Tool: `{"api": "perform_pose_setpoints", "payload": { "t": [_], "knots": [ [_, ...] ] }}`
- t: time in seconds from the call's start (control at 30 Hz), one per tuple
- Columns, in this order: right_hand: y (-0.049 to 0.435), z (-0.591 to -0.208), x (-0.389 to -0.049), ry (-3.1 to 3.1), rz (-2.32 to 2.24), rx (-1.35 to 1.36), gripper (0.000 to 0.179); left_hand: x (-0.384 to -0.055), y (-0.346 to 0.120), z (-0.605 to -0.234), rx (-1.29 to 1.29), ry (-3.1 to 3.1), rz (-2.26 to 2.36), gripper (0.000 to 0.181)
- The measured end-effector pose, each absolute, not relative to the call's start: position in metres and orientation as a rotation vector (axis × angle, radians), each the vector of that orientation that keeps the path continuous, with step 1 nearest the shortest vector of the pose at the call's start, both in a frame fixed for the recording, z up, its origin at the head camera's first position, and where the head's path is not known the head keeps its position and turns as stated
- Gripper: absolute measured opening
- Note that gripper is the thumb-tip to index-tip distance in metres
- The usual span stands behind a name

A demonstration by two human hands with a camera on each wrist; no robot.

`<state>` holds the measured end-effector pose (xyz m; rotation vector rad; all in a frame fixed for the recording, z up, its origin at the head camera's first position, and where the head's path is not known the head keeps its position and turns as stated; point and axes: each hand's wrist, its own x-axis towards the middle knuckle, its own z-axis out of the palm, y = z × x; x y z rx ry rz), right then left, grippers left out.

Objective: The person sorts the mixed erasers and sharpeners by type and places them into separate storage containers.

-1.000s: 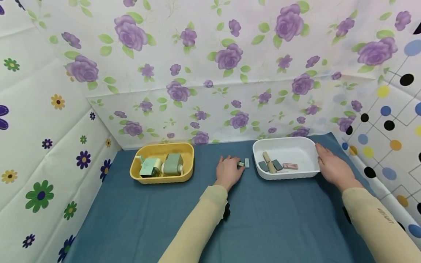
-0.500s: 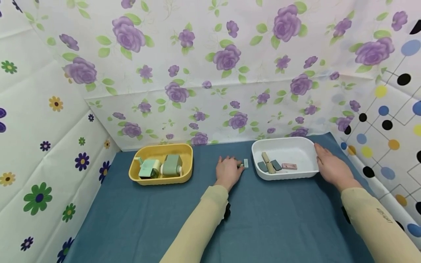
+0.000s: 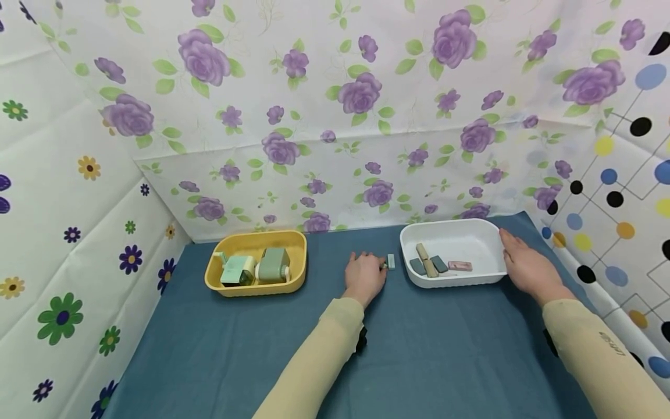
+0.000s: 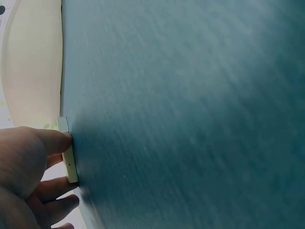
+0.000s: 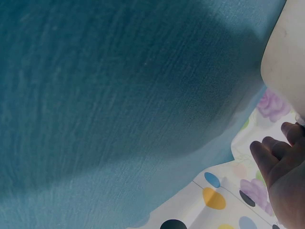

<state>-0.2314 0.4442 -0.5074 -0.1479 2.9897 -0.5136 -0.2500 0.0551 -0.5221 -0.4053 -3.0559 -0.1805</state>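
Note:
My left hand [image 3: 364, 277] is low over the blue cloth, left of the white tray [image 3: 487, 278]. In the left wrist view, its thumb and fingers pinch a small pale green, flat block [image 4: 70, 164], mostly covered by the hand in the head view. A small pale blue block [image 3: 391, 261] lies at its fingertips, between hand and tray. My right hand [image 3: 530, 269] rests with extended fingers along the tray's right wall. Inside the tray are tan pieces [image 3: 421, 251], dark grey-blue pieces [image 3: 439, 264] and a pink block [image 3: 460, 266].
A yellow tray [image 3: 299, 256] stands at the back left. It holds a mint green boxy thing [image 3: 237, 269] and a grey-green one [image 3: 274, 265]. Flowered sheeting [image 3: 335, 174] rises behind the cloth-covered table [image 3: 439, 349], with patterned sheets at both sides.
The fingers of my left hand have drawn in around the pale green block, so less of it shows. My right hand stays against the tray. The head view has shifted slightly.

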Motion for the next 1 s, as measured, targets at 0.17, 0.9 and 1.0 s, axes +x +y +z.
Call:
{"api": "perform_pose_setpoints", "payload": {
  "t": [0.17,0.9,1.0],
  "knots": [
    [0.443,-0.506,-0.231,2.986,-0.506,-0.147,0.064,-0.248,0.050,-0.522,-0.447,-3.007,-0.261,0.026],
    [0.444,-0.508,-0.231,2.997,-0.502,-0.151,0.064,-0.247,0.041,-0.526,-0.470,-2.929,-0.470,0.024],
    [0.444,-0.508,-0.232,2.999,-0.500,-0.152,0.064,-0.247,0.040,-0.526,-0.461,-2.925,-0.477,0.025]
  ]
}}
